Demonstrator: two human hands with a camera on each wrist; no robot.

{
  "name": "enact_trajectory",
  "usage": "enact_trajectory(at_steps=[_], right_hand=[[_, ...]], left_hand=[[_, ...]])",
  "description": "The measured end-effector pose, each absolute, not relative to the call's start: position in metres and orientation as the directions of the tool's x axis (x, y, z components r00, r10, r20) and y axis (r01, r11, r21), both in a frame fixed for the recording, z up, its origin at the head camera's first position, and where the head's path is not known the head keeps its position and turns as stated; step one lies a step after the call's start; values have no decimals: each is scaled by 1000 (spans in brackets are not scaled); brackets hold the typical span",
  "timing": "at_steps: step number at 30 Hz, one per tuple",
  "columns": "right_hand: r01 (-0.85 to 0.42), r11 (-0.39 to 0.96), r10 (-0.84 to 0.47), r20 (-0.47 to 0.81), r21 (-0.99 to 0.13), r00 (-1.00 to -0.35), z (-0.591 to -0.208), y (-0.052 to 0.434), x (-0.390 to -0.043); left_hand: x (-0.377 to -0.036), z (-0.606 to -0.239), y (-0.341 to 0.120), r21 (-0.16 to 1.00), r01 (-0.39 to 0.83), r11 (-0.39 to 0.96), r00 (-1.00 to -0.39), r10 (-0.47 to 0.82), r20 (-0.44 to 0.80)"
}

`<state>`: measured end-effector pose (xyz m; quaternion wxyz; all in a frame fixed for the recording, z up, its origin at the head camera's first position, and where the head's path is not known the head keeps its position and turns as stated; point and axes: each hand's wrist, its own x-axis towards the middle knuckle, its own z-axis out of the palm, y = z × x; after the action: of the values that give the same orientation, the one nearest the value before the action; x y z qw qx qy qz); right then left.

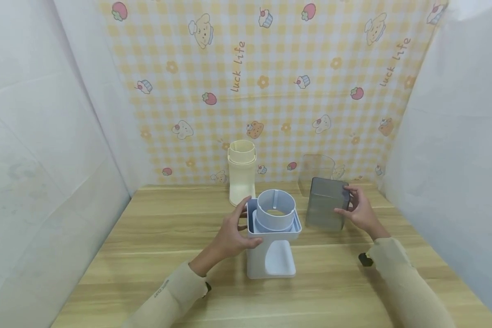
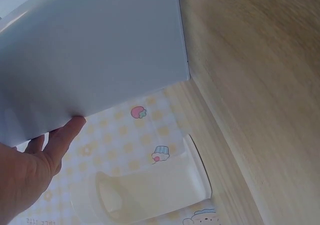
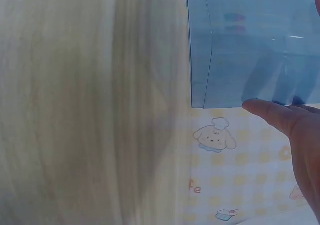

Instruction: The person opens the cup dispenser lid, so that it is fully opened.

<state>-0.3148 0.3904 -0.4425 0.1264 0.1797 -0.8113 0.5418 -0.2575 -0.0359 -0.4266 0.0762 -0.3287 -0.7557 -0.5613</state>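
Note:
In the head view a pale blue dispenser base (image 1: 256, 264) stands on the table, with a square top tray and a round collar. My left hand (image 1: 231, 232) grips the tray's left side, thumb in front and fingers behind. The left wrist view shows the fingers (image 2: 62, 137) against the base's flat side. To the right, my right hand (image 1: 361, 212) holds a grey see-through box (image 1: 325, 205) by its right side. In the right wrist view this box (image 3: 250, 70) looks bluish, with a fingertip at its edge. Its underside is hidden.
Behind the blue base stands a cream dispenser base (image 1: 242, 175) of similar shape. A clear box (image 1: 311, 166) stands at the back right, partly behind the grey one. A checked cloth (image 1: 270, 105) hangs along the back of the wooden table (image 1: 168, 237), with white sheets at both sides.

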Motion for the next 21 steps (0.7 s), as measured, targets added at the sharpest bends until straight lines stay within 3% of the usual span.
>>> enact_trajectory(at_steps=[13, 21], right_hand=[[-510, 267, -118, 497, -818, -860, -462, 402, -325], [-545, 391, -129, 542, -742, -830, -461, 411, -334]], left_hand=[[-258, -427, -36, 790, 593, 155, -765, 415, 493], [-260, -427, -37, 789, 595, 156, -764, 414, 495]])
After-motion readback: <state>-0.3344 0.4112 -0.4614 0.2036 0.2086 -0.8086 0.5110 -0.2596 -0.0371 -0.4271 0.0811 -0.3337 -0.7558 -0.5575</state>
